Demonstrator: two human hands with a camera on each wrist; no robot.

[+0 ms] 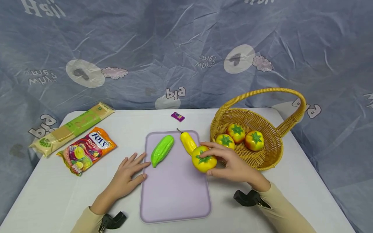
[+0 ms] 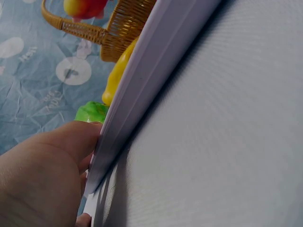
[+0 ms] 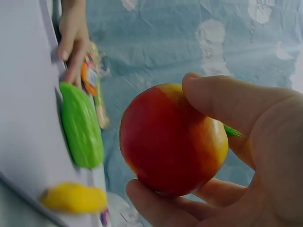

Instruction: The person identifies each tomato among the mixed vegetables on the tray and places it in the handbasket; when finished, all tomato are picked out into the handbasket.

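Observation:
My right hand (image 1: pixel 233 165) grips a yellow-and-red toy tomato (image 1: pixel 204 159) with a green star-shaped leaf top, over the right edge of the lilac tray (image 1: pixel 175 200). In the right wrist view, thumb and fingers hold the sides of the tomato (image 3: pixel 170 142), its red underside facing the camera. My left hand (image 1: pixel 126 178) rests at the tray's left edge, fingers spread and thumb at the rim. On the tray lie a green bitter melon (image 1: pixel 162 150), close to the left fingertips, and a yellow chili pepper (image 1: pixel 187 142), partly overlapped by the held tomato.
A wicker basket (image 1: pixel 272 158) with a tall handle stands right of the tray, holding three more tomatoes (image 1: pixel 254 140). At the left lie a Fox's candy bag (image 1: pixel 88 150) and a long green-and-tan packet (image 1: pixel 74 127). A small purple wrapped candy (image 1: pixel 177 116) sits behind the tray.

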